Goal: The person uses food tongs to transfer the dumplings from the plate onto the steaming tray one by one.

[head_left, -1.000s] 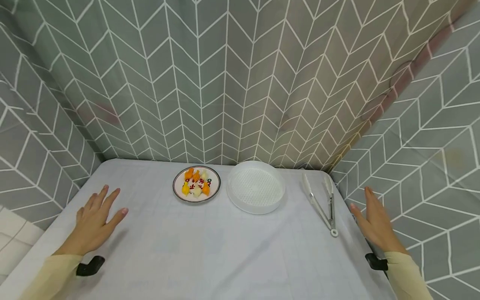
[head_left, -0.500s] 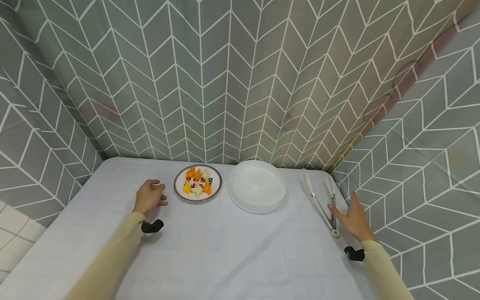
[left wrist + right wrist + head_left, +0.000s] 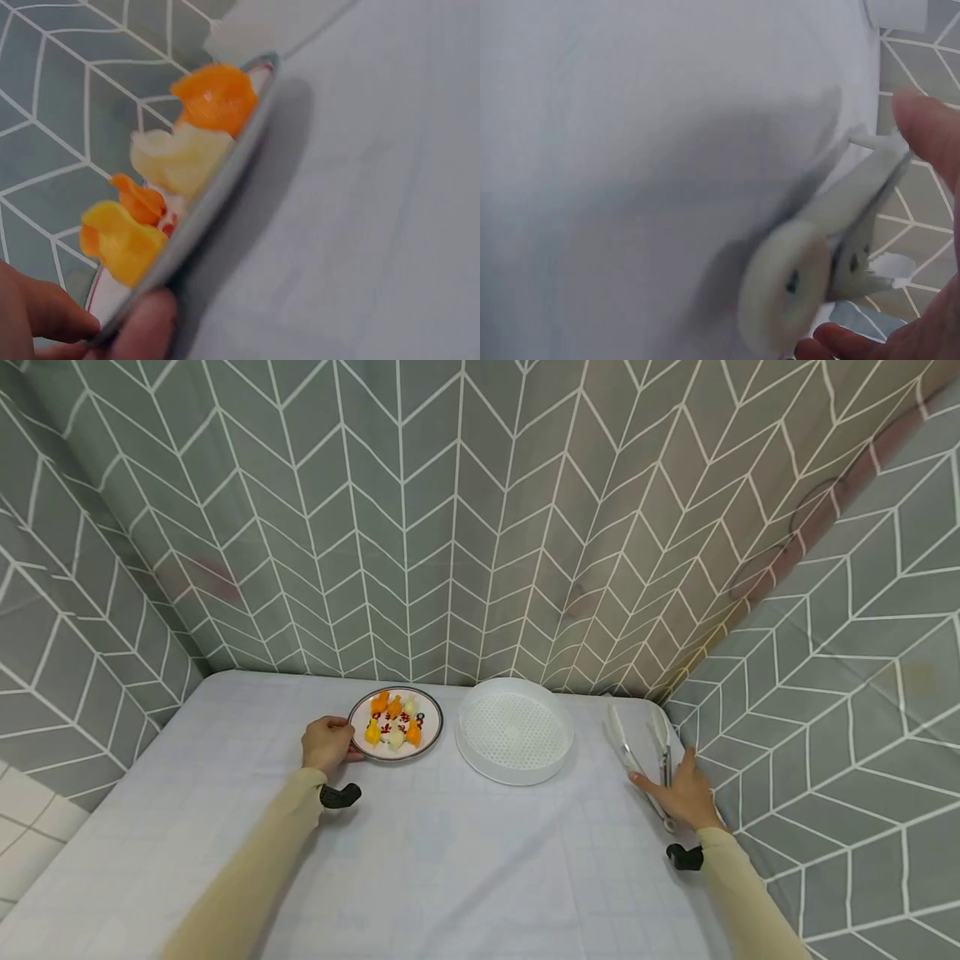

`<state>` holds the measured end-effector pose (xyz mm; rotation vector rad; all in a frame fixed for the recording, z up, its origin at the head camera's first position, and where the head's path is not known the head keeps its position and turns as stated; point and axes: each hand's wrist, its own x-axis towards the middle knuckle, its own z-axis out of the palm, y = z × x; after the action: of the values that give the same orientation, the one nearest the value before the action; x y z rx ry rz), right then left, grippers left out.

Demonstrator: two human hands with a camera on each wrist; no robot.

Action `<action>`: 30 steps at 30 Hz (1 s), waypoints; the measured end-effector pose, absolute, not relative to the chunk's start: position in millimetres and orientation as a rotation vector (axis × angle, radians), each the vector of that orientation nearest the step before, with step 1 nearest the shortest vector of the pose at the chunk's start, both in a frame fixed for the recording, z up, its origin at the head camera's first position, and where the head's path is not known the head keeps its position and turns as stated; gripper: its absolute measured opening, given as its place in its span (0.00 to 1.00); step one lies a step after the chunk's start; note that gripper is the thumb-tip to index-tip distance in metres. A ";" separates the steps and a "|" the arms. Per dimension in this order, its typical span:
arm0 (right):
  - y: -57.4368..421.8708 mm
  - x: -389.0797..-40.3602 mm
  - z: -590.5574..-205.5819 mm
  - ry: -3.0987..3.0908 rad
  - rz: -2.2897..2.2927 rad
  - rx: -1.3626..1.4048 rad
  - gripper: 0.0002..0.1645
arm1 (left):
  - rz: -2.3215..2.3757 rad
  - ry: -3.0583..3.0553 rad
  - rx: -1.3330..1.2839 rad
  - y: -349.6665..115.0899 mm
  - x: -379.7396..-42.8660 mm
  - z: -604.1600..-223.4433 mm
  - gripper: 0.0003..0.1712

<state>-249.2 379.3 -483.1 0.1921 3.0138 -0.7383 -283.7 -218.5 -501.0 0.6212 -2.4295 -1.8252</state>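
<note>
At the left rim of a dark-edged plate, my left hand pinches the edge between thumb and fingers. Several small orange, yellow and whitish dumpling-shaped pieces lie on it. My right hand is over the handle end of a pair of metal tongs with pale tips. Its thumb and fingers are spread to either side of the tongs, and no firm grip shows in the right wrist view. The tongs' arms are apart, tips toward the back.
A round white tray with a perforated base stands between plate and tongs. White cloth covers the table. Patterned grey curtains hang behind it and along both sides.
My left hand has come in from the far left to the plate's rim and taken hold. My right hand has moved left from the table's side to over the tongs.
</note>
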 end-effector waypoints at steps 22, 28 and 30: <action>368.5 -264.8 -493.1 3.067 -0.741 0.207 0.66 | -1.781 -2.341 0.545 -219.6 -283.8 -517.0 0.22; 366.0 -267.6 -495.1 3.096 -0.712 0.223 0.66 | -1.745 -2.344 0.515 -218.4 -283.8 -518.2 0.21; 365.9 -267.5 -496.2 3.120 -0.720 0.218 0.64 | -1.741 -2.341 0.512 -218.0 -283.4 -518.3 0.21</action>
<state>-267.5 365.9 -496.2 0.2179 3.1205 -0.7205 -283.4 -218.0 -518.3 0.5123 -2.3414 -1.7414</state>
